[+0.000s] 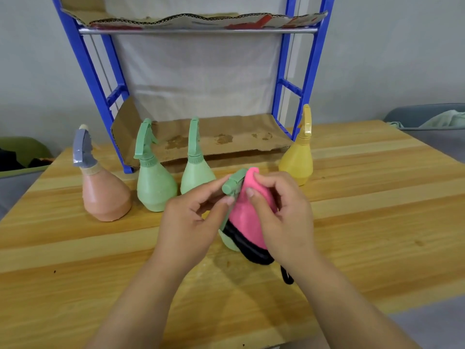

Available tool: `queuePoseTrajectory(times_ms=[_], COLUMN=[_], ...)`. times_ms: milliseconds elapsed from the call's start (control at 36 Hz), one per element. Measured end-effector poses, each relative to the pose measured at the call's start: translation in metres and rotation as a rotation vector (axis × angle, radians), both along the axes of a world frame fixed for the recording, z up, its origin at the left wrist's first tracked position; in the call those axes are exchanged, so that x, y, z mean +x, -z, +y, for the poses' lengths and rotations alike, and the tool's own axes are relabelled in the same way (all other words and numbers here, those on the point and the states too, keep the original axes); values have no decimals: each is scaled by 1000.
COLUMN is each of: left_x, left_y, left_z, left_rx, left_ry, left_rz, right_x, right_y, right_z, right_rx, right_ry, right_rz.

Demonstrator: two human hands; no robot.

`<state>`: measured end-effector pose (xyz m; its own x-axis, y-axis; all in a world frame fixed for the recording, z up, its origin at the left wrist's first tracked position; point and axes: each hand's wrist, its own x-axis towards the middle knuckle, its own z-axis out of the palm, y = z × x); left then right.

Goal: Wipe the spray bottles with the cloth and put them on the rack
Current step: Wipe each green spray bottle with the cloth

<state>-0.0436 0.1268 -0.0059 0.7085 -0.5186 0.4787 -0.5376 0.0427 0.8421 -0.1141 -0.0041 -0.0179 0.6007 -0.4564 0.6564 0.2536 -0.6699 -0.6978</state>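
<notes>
A green spray bottle [232, 187] stands on the wooden table [364, 222], mostly wrapped in a pink cloth with black trim [247, 220]. The left hand [193, 222] pinches its nozzle head, and the right hand [281, 215] presses the cloth against it. Behind stand an orange bottle [104, 195], two green bottles [154, 187], a yellow bottle [298, 159] and the blue rack [309, 79].

Plain grey wall [390, 59] behind wooden surface [364, 172]. Grey bin [415, 114] right of surface; green bin [25, 147] left.
</notes>
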Motion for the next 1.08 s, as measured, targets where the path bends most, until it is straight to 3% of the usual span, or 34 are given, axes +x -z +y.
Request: queuePoseTrajectory(times_ms=[56, 222, 361, 583, 750, 889, 1083], left_x=[0, 6, 6, 5, 0, 2, -2], left_y=[0, 1, -5, -6, -9, -7, -9], left_z=[-1, 5, 6, 8, 8, 7, -3], left_rx=[-12, -100, -159, -129, -77, -88, -17], left_ry=[12, 66, 111, 34, 11, -38, -52], left_rz=[12, 135, 251, 214, 155, 198, 97], right_x=[3, 0, -3, -5, -2, -4, -7], right_y=[-2, 9, 20, 38, 26, 28, 26], right_z=[-1, 9, 15, 30, 27, 26, 23], right_rx=[32, -164, -211, -263, -147, -228, -70], right_ry=[15, -123, -155, -203, -18, -81, 184], right_rz=[8, 22, -9, -14, -92, -41, -35])
